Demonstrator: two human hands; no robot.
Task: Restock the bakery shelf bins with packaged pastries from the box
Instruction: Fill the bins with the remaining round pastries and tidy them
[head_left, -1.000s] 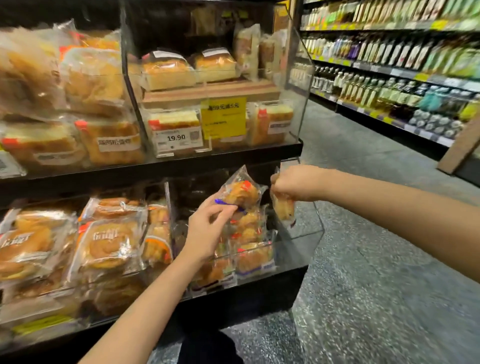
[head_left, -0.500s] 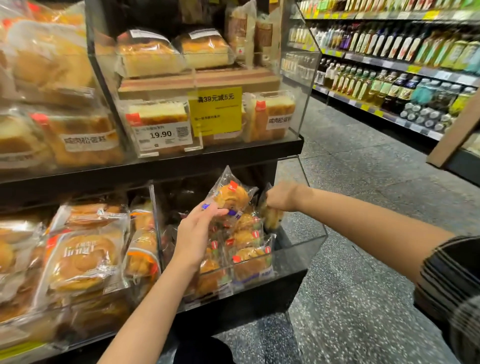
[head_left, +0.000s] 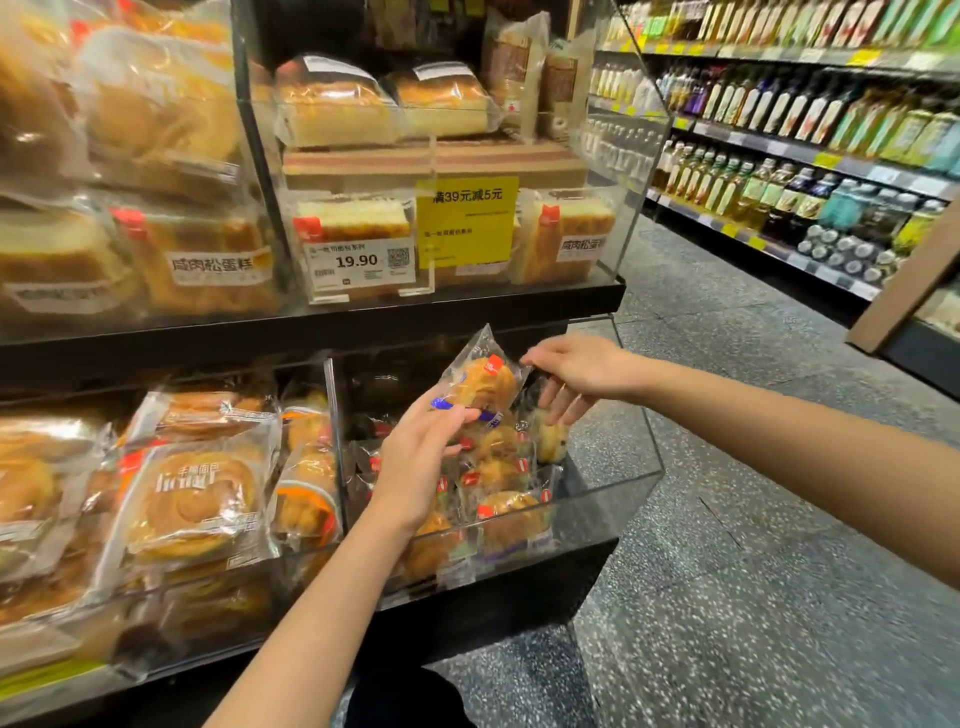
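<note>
The clear bin on the lower shelf holds stacked pastry packs, its back rows lost in shadow. Above it the left hand pinches a wrapped pastry, its fingers partly hidden behind the pack. Beside that pack, the right hand hangs with fingers loosely spread; whether they touch the small pack below is unclear.

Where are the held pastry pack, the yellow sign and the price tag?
pastry pack (head_left: 485, 382): head view, on the bun inside.
yellow sign (head_left: 466, 221): head view, its middle.
price tag (head_left: 358, 261): head view, on the printed price.
</note>
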